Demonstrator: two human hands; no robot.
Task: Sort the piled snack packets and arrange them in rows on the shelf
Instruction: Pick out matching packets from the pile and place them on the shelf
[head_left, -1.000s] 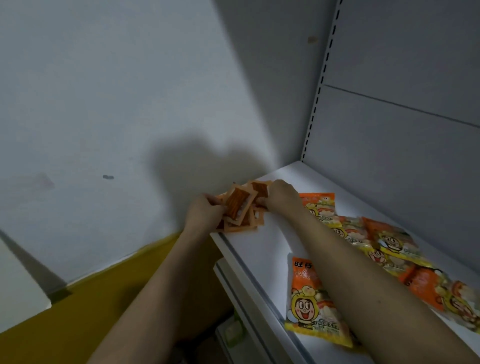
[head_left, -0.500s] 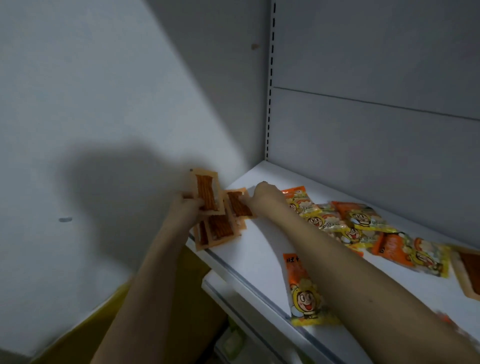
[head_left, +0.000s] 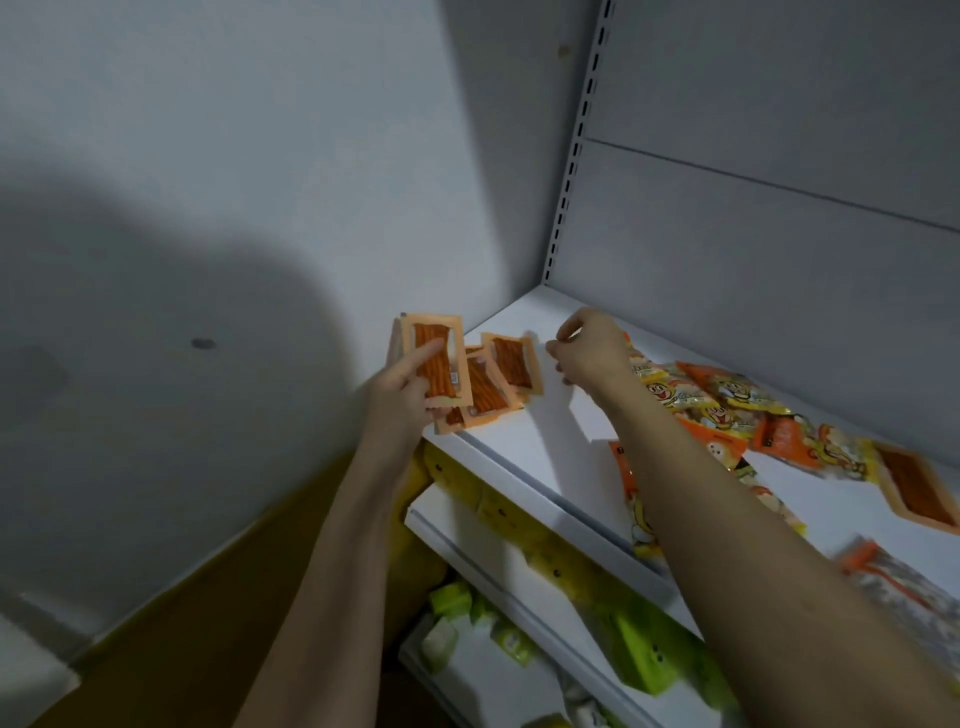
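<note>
Snack packets of two kinds lie on the white shelf (head_left: 524, 447). At its left end, small orange packets with a clear window showing reddish strips form a loose overlapping stack (head_left: 493, 387) near the front edge. The left hand (head_left: 402, 389) grips one of these, the held packet (head_left: 436, 366), upright just above and left of the stack, thumb across its front and fingers curled behind. The right hand (head_left: 589, 351) hovers just right of the stack, its fingers bent with the tips drawn together; whether it pinches anything I cannot tell, since the fingertips are blurred. The two hands are apart, with the stack between them.

To the right of the right hand, cartoon-face packets (head_left: 727, 410) in orange and yellow lie scattered in a pile along the back of the shelf. One more cartoon-face packet (head_left: 631, 499) lies nearer the front edge, partly hidden under the right forearm. A single window packet (head_left: 917, 486) rests flat at the far right. Below, lower shelves (head_left: 488, 566) hold yellow and green packets (head_left: 644, 654).
</note>
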